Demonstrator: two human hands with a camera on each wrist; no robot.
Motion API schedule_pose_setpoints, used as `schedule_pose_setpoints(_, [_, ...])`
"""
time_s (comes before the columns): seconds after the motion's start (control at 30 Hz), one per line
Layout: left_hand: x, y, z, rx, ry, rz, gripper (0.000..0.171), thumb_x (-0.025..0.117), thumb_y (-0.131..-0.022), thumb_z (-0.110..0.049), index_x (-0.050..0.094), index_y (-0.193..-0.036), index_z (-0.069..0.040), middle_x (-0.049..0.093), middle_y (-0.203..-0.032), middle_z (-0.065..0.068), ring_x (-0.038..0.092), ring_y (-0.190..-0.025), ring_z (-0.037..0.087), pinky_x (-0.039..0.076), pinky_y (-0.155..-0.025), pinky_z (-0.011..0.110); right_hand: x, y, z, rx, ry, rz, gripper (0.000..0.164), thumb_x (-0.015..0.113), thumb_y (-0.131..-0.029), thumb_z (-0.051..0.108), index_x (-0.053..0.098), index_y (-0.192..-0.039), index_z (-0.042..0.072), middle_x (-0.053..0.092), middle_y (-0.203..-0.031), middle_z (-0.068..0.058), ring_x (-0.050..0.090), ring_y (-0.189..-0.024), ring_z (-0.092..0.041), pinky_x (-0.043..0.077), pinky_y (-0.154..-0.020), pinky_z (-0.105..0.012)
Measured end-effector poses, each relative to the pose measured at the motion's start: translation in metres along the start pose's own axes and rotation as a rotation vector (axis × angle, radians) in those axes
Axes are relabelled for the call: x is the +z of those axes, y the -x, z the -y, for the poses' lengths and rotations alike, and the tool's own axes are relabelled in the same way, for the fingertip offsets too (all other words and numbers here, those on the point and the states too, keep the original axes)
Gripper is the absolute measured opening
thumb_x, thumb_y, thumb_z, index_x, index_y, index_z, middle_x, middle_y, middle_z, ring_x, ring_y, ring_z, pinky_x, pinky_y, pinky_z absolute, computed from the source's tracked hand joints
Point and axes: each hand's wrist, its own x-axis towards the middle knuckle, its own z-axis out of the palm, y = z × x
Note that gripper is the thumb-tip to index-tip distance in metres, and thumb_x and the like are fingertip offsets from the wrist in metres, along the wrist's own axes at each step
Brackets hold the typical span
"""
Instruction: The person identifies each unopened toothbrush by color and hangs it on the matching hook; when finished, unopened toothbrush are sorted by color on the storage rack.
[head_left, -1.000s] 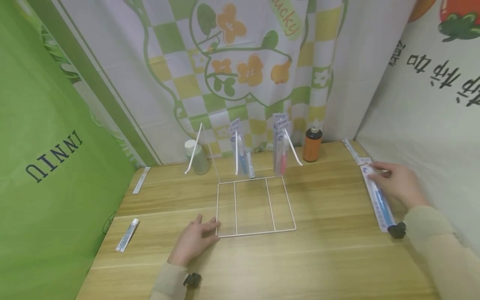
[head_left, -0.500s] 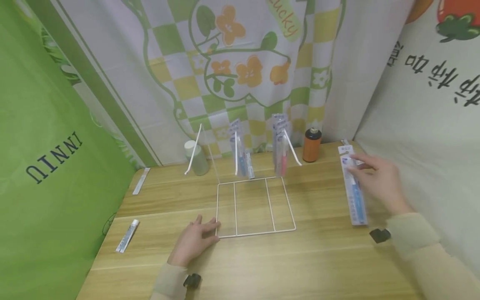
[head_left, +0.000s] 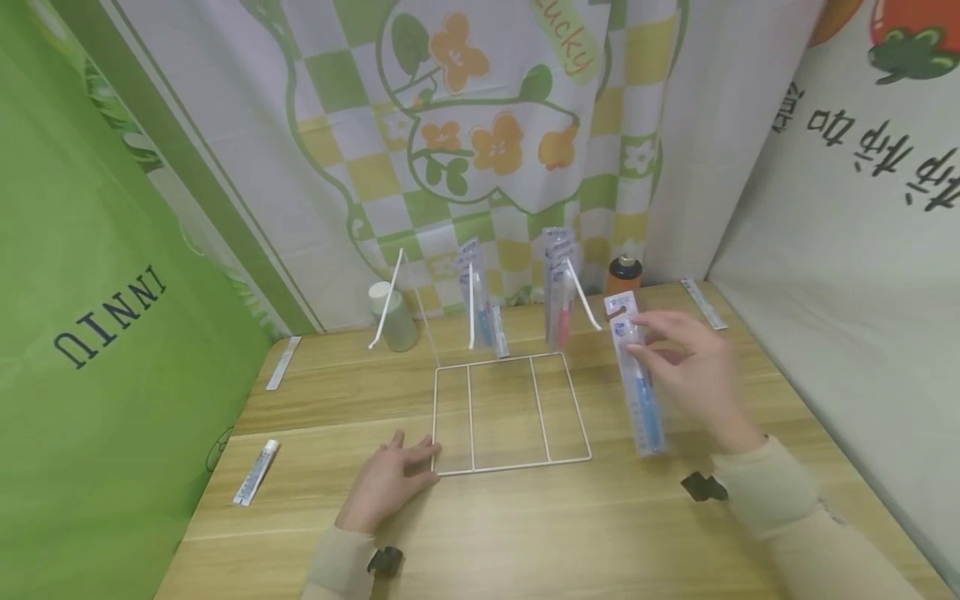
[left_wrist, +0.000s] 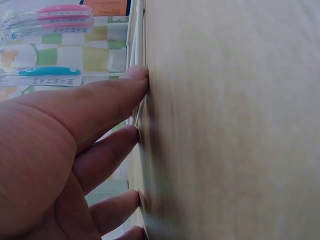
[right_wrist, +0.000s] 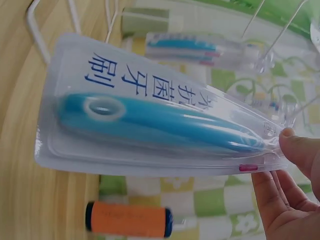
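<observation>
My right hand (head_left: 693,367) pinches a blue toothbrush in a clear blister pack (head_left: 640,392) by its upper part, between thumb and fingers. The right wrist view shows the blue handle (right_wrist: 165,122) through the plastic. A white wire display rack (head_left: 512,467) with hooks stands mid-table, left of that pack. Packaged blue toothbrushes (head_left: 480,308) hang at its middle hook, and packaged pink ones (head_left: 558,308) at its right hook. At the base's front left corner my left hand (head_left: 386,483) rests with spread fingers; in the left wrist view its thumb (left_wrist: 112,95) presses beside the wire.
Behind the rack stand a pale green bottle (head_left: 395,317) and an orange bottle with a black top (head_left: 625,273). A small toothpaste tube (head_left: 256,472) lies at left. Flat narrow packets lie near the back left (head_left: 282,363) and back right (head_left: 703,303) corners. Cloths surround the table.
My right hand has lifted the packaged toothbrush from the table's right side and carried it left toward the rack, now overlapping the orange bottle. The left hand stays at the rack's corner.
</observation>
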Motion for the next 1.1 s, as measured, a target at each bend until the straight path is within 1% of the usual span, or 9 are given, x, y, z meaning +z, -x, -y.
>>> schedule_pose_setpoints(0.13, [0.0,0.0,0.0,0.001,0.006,-0.001,0.045,0.082,-0.096,-0.033,0.074,-0.139,-0.021,0.06,-0.154,-0.002,0.031,-0.155,0.053,0.019,-0.125,0.074,0.019,0.001,0.017,-0.054,-0.072,-0.005,0.047,0.088,-0.078,-0.018,0.079,-0.12,-0.001,0.075,-0.123,-0.017,0.069,-0.099,-0.002,0.062,-0.078,-0.018])
schedule_pose_setpoints(0.23, [0.001,0.0,0.001,0.002,0.014,-0.001,0.045,0.082,-0.096,-0.033,0.074,-0.139,-0.02,0.061,-0.154,-0.001,0.031,-0.155,0.053,0.018,-0.125,0.074,0.033,0.002,0.029,-0.103,-0.113,-0.011,0.047,0.089,-0.076,-0.018,0.079,-0.118,-0.001,0.076,-0.122,-0.015,0.072,-0.099,-0.007,0.063,-0.076,-0.02])
schedule_pose_setpoints(0.37, [0.001,0.0,0.0,-0.003,0.017,0.0,0.045,0.082,-0.096,-0.032,0.074,-0.139,-0.02,0.06,-0.154,-0.002,0.03,-0.155,0.053,0.017,-0.125,0.074,0.048,0.004,0.047,-0.154,-0.184,-0.011,0.046,0.09,-0.074,-0.018,0.08,-0.117,-0.001,0.076,-0.12,-0.014,0.077,-0.092,-0.015,0.065,-0.073,-0.023])
schedule_pose_setpoints(0.47, [0.001,0.0,-0.001,-0.007,0.014,0.0,0.045,0.082,-0.096,-0.032,0.074,-0.139,-0.02,0.06,-0.154,-0.002,0.03,-0.155,0.054,0.018,-0.125,0.075,0.057,0.005,0.061,-0.167,-0.251,0.007,0.047,0.089,-0.075,-0.018,0.08,-0.117,-0.001,0.076,-0.119,-0.015,0.078,-0.088,-0.016,0.066,-0.074,-0.026])
schedule_pose_setpoints(0.63, [0.0,0.0,-0.002,-0.003,0.005,-0.002,0.045,0.082,-0.096,-0.03,0.074,-0.139,-0.018,0.06,-0.154,-0.001,0.03,-0.155,0.054,0.018,-0.125,0.075,0.07,0.006,0.083,-0.218,-0.327,0.01,0.047,0.088,-0.073,-0.022,0.08,-0.115,-0.002,0.076,-0.118,-0.016,0.077,-0.09,-0.018,0.066,-0.074,-0.028])
schedule_pose_setpoints(0.83, [-0.001,0.0,-0.001,0.008,-0.004,0.0,0.045,0.082,-0.096,-0.03,0.074,-0.139,-0.018,0.06,-0.154,0.0,0.031,-0.155,0.055,0.019,-0.124,0.076,0.087,0.007,0.104,-0.324,-0.349,0.007,0.046,0.089,-0.074,-0.017,0.08,-0.116,0.0,0.075,-0.118,-0.015,0.077,-0.088,-0.023,0.066,-0.073,-0.026])
schedule_pose_setpoints(0.93, [0.0,0.0,0.0,0.011,-0.003,0.001,0.045,0.082,-0.096,-0.031,0.074,-0.139,-0.018,0.06,-0.155,0.0,0.031,-0.155,0.055,0.019,-0.124,0.076,0.096,0.006,0.111,-0.354,-0.367,0.011,0.044,0.089,-0.076,-0.014,0.08,-0.116,0.0,0.075,-0.118,-0.016,0.077,-0.09,-0.026,0.066,-0.075,-0.027])
schedule_pose_setpoints(1.1, [0.001,-0.001,0.002,0.01,-0.004,0.002,0.046,0.082,-0.096,-0.033,0.074,-0.14,-0.02,0.06,-0.154,-0.002,0.031,-0.155,0.053,0.018,-0.125,0.075,0.107,0.005,0.116,-0.379,-0.367,0.004,0.042,0.09,-0.077,-0.01,0.08,-0.117,0.0,0.074,-0.119,-0.017,0.077,-0.092,-0.026,0.067,-0.076,-0.028])
